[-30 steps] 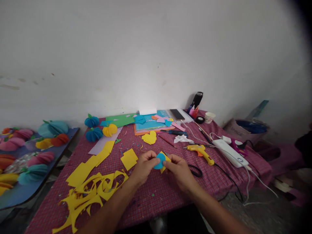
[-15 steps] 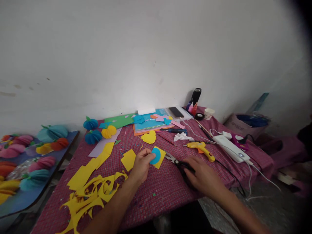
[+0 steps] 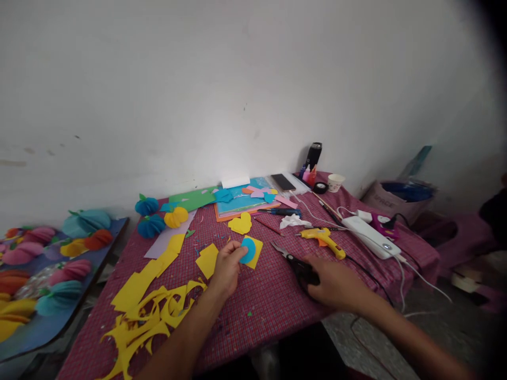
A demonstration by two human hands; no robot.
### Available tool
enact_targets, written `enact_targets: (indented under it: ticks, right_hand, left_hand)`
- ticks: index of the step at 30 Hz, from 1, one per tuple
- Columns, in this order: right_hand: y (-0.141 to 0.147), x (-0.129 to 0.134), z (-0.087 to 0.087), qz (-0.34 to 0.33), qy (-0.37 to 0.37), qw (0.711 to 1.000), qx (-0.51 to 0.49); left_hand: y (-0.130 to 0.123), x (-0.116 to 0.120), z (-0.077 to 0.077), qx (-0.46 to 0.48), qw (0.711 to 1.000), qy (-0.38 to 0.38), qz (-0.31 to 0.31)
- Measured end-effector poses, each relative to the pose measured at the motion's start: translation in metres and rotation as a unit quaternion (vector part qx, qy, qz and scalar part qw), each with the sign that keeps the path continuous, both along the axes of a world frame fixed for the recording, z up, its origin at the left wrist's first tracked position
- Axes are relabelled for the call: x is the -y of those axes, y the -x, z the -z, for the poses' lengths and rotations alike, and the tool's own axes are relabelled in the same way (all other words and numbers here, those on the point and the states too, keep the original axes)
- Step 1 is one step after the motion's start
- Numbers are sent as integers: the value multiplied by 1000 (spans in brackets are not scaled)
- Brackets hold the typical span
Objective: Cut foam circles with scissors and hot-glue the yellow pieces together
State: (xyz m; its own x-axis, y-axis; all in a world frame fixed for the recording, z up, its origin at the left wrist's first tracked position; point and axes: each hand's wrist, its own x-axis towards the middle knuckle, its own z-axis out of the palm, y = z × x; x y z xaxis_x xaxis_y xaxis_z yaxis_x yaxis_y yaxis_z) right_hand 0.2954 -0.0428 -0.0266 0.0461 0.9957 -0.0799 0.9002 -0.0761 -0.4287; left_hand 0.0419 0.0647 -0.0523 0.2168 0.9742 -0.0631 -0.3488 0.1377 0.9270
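Note:
My left hand (image 3: pixel 228 266) pinches a blue paper circle (image 3: pixel 249 250) flat against a yellow paper square (image 3: pixel 256 254), thumb on top. In my right hand (image 3: pixel 330 279) is a pair of scissors (image 3: pixel 295 264) with black handles, its blades pointing toward the yellow square but apart from it. Left of my left hand lie more yellow paper squares (image 3: pixel 207 260). Just beyond it is a small pile of cut yellow paper pieces (image 3: pixel 240 224). Curled yellow paper offcuts (image 3: pixel 158 324) spread beside my left forearm.
A yellow glue gun (image 3: pixel 322 238) lies beyond my right hand, near a white power strip (image 3: pixel 370 236). Paper pumpkins (image 3: pixel 151 226) stand at the back left; others fill a blue board (image 3: pixel 75 311). A phone (image 3: pixel 283 182), paper cup (image 3: pixel 336 182) and black bottle (image 3: pixel 314 155) are at the back.
My right hand has drawn the scissors slightly away from the yellow square, leaving a gap between blades and paper. My left hand still pinches the blue circle and square. The view has shifted slightly.

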Motion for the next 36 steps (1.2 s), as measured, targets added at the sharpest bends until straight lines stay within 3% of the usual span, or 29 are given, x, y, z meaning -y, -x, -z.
enact_targets:
  ticks: [2, 3, 6, 9, 12, 15, 21, 24, 31, 36]
  right_hand:
    - [-14, -1, -2, 2, 44, 976, -212]
    - [-18, 1, -1, 10, 65, 943, -328]
    - [-15, 14, 5, 24, 90, 793, -602]
    - [10, 29, 17, 0, 88, 678, -729]
    - [38, 36, 27, -15, 94, 626, -774]
    - [58, 34, 30, -34, 80, 625, -775]
    - [71, 32, 26, -56, 58, 706, -704]
    - [75, 34, 26, -53, 64, 727, -682]
    - [81, 36, 25, -88, 51, 743, -661]
    - [85, 36, 28, -60, 65, 740, -667]
  left_hand:
    - [1, -1, 1, 6, 1000, -3, -4]
    - [1, -1, 1, 7, 1000, -4, -6]
    - [0, -1, 1, 10, 1000, -1, -9]
    - [-1, -1, 1, 20, 1000, 5, -15]
    - [-2, -2, 1, 29, 999, 11, -29]
    - [-2, -3, 1, 41, 998, 11, -39]
    - [-1, -5, 1, 45, 996, 16, -72]
    - [-1, -5, 1, 53, 994, 27, -87]
    - [0, -7, 0, 79, 992, 34, -90]
    - [0, -7, 0, 91, 991, 37, -94]
